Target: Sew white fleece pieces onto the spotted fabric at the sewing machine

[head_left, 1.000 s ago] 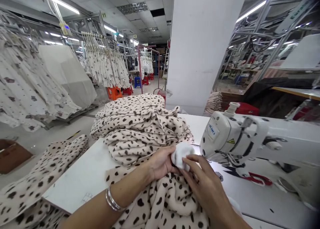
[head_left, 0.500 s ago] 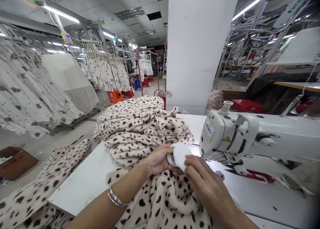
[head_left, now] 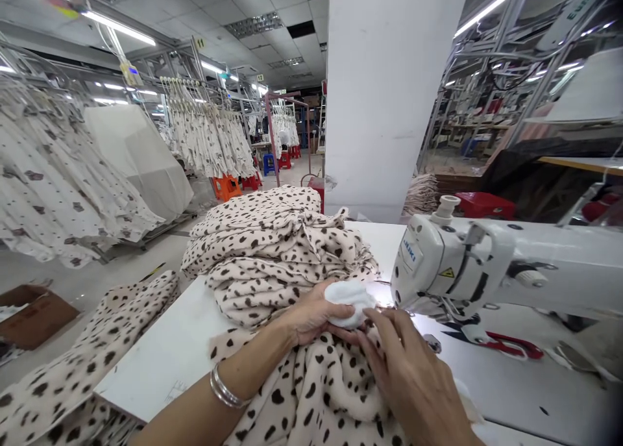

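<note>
A small white fluffy piece [head_left: 348, 301] lies in my left hand [head_left: 314, 316], whose thumb presses on top of it and whose fingers are beneath. My right hand [head_left: 411, 361] is closed at the right edge of that piece, fingertips pinching spotted fabric or the piece's edge; which one is too small to tell. Cream fabric with dark spots [head_left: 311, 387] hangs in folds under both hands. Just right of them stands the white sewing machine head [head_left: 423, 264], its lamp lighting the table near the needle.
A heap of spotted fabric [head_left: 263, 238] rests on the white table [head_left: 165, 348] behind my hands. Red-handled scissors [head_left: 516, 345] lie under the machine arm. More spotted fabric [head_left: 97, 342] is at the left. A white pillar [head_left: 374, 95] rises behind the table.
The white piece has tilted flatter, and my left thumb now lies over it. My right hand has shifted from the piece's upper side to its lower right edge.
</note>
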`<control>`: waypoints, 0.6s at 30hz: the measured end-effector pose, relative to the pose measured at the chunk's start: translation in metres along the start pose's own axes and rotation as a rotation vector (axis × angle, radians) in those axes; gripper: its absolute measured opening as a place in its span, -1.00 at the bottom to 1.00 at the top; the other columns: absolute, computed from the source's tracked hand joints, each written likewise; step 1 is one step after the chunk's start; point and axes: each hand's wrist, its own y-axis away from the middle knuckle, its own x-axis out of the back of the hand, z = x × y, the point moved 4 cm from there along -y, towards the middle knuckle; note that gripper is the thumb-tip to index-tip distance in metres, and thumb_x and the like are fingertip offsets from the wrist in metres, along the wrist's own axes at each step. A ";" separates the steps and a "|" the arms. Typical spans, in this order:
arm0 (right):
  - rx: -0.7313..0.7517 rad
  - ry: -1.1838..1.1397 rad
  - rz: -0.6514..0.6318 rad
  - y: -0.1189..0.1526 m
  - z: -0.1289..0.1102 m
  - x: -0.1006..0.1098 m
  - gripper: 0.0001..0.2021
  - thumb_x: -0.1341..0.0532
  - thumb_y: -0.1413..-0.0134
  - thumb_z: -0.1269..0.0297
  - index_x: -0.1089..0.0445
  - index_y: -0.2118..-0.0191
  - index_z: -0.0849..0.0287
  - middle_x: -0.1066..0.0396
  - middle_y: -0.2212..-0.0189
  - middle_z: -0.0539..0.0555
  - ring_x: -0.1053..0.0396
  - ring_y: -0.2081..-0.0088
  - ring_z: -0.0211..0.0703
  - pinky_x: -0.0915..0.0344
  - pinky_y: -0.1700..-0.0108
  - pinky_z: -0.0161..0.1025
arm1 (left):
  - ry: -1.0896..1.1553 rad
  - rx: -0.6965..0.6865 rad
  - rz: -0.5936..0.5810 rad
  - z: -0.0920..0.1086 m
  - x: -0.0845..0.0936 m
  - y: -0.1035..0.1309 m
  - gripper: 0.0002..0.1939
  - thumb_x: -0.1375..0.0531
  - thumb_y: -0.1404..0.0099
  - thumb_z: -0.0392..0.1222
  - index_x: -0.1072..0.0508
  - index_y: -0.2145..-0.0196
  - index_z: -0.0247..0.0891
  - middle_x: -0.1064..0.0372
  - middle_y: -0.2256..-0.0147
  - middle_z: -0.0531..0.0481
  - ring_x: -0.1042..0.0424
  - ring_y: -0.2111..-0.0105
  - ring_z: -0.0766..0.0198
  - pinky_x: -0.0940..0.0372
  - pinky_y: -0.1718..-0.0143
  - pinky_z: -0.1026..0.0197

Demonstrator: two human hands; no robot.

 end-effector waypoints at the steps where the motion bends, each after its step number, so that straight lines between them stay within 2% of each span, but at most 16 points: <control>1: -0.037 -0.053 -0.005 0.001 0.000 -0.001 -0.71 0.04 -0.34 0.18 -0.25 -0.03 0.21 -0.41 0.29 0.17 -0.44 0.42 -0.13 -0.21 0.66 -0.35 | -0.002 -0.012 -0.013 0.000 -0.002 0.000 -0.41 -0.47 0.04 -0.28 -0.37 0.06 -0.29 -0.40 0.13 -0.14 -0.51 0.24 0.08 -0.50 0.42 0.18; 3: -0.062 -0.120 -0.020 -0.001 0.002 -0.004 -0.68 0.05 -0.36 0.12 -0.24 -0.02 0.21 -0.43 0.38 0.10 -0.43 0.50 -0.19 -0.23 0.65 -0.35 | 0.009 0.004 -0.101 0.000 -0.006 0.000 -0.43 -0.46 0.00 -0.25 -0.38 0.04 -0.29 -0.42 0.15 -0.14 -0.50 0.24 0.11 -0.48 0.39 0.20; 5: -0.049 -0.131 -0.026 -0.003 0.007 -0.007 -0.72 0.08 -0.37 0.19 -0.26 0.01 0.17 -0.44 0.42 0.05 -0.42 0.54 -0.21 -0.25 0.63 -0.35 | 0.061 0.058 -0.191 0.000 -0.007 -0.001 -0.49 -0.41 -0.12 -0.10 -0.39 0.03 -0.30 -0.44 0.13 -0.17 -0.50 0.24 0.11 -0.48 0.33 0.12; 7: -0.039 -0.131 -0.032 -0.004 0.013 -0.010 -0.75 0.08 -0.37 0.25 -0.28 0.04 0.14 -0.45 0.41 0.05 -0.43 0.52 -0.21 -0.25 0.61 -0.35 | 0.112 0.125 -0.230 -0.001 -0.005 -0.003 -0.51 -0.26 -0.26 0.08 -0.39 0.02 -0.35 -0.45 0.13 -0.24 -0.51 0.25 0.08 -0.49 0.32 0.04; 9: -0.043 -0.131 -0.032 -0.004 0.017 -0.011 -0.74 0.09 -0.36 0.30 -0.30 0.05 0.13 -0.46 0.39 0.06 -0.43 0.51 -0.21 -0.24 0.61 -0.36 | 0.133 0.183 -0.246 -0.003 -0.001 -0.006 -0.47 -0.11 -0.36 0.16 -0.38 -0.01 -0.39 -0.46 0.16 -0.27 -0.52 0.26 0.04 -0.48 0.32 -0.01; 12: -0.019 -0.120 -0.015 -0.004 0.018 -0.009 -0.71 0.10 -0.35 0.34 -0.32 0.01 0.15 -0.44 0.40 0.06 -0.42 0.51 -0.21 -0.22 0.61 -0.35 | 0.132 0.198 -0.269 -0.006 0.001 -0.008 -0.51 -0.07 -0.41 0.10 -0.33 -0.06 -0.39 -0.49 0.21 -0.28 -0.54 0.30 0.03 -0.48 0.33 0.00; 18: 0.047 -0.118 0.016 -0.004 0.009 -0.001 -0.68 0.06 -0.38 0.24 -0.36 0.00 0.21 -0.43 0.33 0.12 -0.45 0.41 -0.21 -0.29 0.51 -0.35 | 0.128 0.120 -0.193 -0.005 0.001 -0.006 -0.62 -0.22 -0.34 -0.09 -0.38 0.00 -0.38 -0.47 0.18 -0.24 -0.53 0.31 0.10 -0.50 0.39 0.07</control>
